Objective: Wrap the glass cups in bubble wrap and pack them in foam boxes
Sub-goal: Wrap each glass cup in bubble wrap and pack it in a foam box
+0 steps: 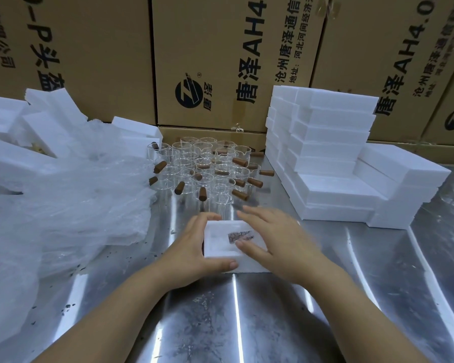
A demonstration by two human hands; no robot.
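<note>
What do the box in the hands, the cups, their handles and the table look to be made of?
Box: white foam, matte, with thick walls.
Cups: clear glass, glossy, see-through with bright rims.
Handles: probably wood, brown and matte; could be cork.
Table: sheet metal, likely stainless steel, with streaky reflections.

Head-worn wide-angle camera looks forward and down, close over a foam box (218, 254); cartons (207, 61) fill twelve o'clock.

cups (207, 169) behind foam box (216, 254), bubble wrap (76, 205) left
</note>
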